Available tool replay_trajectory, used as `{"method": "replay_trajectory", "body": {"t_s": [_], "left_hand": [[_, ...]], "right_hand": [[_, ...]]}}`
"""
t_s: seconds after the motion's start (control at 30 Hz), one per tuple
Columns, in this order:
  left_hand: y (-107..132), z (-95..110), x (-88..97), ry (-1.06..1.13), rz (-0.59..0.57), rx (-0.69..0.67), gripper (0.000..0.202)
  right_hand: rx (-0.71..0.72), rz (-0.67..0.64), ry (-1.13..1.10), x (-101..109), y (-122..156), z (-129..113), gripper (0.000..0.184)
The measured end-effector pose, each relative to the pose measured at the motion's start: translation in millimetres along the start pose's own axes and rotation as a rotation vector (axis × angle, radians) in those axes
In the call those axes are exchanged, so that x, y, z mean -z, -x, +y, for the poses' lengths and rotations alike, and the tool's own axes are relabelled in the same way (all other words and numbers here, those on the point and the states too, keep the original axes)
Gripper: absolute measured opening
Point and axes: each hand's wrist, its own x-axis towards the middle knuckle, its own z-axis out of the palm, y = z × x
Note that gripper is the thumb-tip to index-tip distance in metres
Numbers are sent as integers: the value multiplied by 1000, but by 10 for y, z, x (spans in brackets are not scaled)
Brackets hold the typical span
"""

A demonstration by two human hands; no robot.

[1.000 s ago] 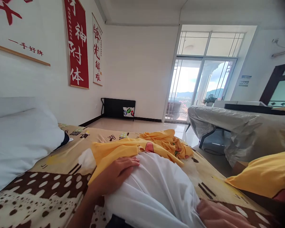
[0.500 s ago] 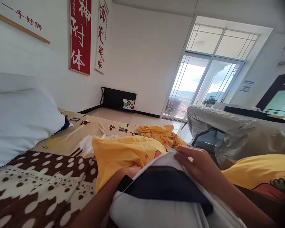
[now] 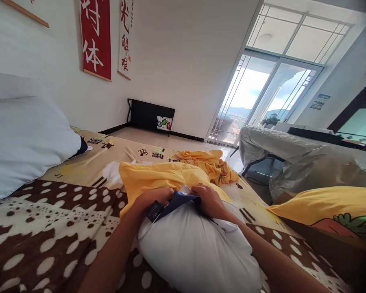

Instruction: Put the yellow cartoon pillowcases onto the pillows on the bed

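A plump white pillow (image 3: 198, 248) with a navy edge band and a dark label (image 3: 154, 211) lies right in front of me, its banded end pointing away. My left hand (image 3: 158, 198) is closed on the left side of that band, the fingers partly hidden. At the band's right side, my right hand (image 3: 210, 200) grips the edge with curled fingers. The navy cloth is bunched between both hands. Just beyond them, a yellow pillowcase (image 3: 152, 176) lies spread on the bed, touching my left hand. Whether any of its cloth is also in my fingers I cannot tell.
A brown and cream patterned blanket (image 3: 61, 215) covers the bed. Crumpled yellow cloth (image 3: 213, 162) lies farther back. Another white pillow (image 3: 27, 138) is at left; a yellow carrot-print pillow (image 3: 329, 207) is at right. Plastic-covered furniture (image 3: 311, 158) stands behind it.
My right hand has come down and closer to my left. The navy band, spread broad before, is now gathered between the hands. The view has tilted down slightly.
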Motion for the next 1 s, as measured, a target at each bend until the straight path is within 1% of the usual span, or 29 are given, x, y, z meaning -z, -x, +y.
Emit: {"method": "replay_trajectory", "body": {"t_s": [0.07, 0.1, 0.17, 0.27, 0.43, 0.53, 0.63, 0.73, 0.87, 0.93, 1.0], "left_hand": [[17, 15, 109, 52, -99, -73, 16], [22, 27, 146, 65, -102, -88, 19], [24, 55, 172, 35, -20, -73, 21], [11, 89, 115, -102, 63, -47, 24], [-42, 111, -17, -343, 146, 5, 27], [-72, 115, -72, -431, 126, 20, 32], [-102, 113, -122, -500, 107, 49, 36], [-123, 112, -121, -475, 149, 74, 32], [-103, 120, -11, -417, 207, 106, 23], [-80, 126, 52, -400, 273, 91, 15], [-56, 130, 95, -396, 374, 50, 11]], "right_hand": [[44, 46, -5, -25, 114, -1, 18], [73, 67, -7, -33, 165, -12, 20], [130, 107, -6, -54, 251, -50, 19], [200, 165, 1, -100, 343, -108, 16], [241, 237, -66, -135, 399, -113, 16], [265, 213, -146, -131, 394, -95, 17], [263, 222, -182, -138, 369, -86, 20], [284, 257, -195, -157, 326, -82, 21], [355, 299, -123, -193, 253, -106, 20], [428, 283, -31, -204, 214, -148, 21], [504, 277, 55, -200, 171, -208, 22]]}}
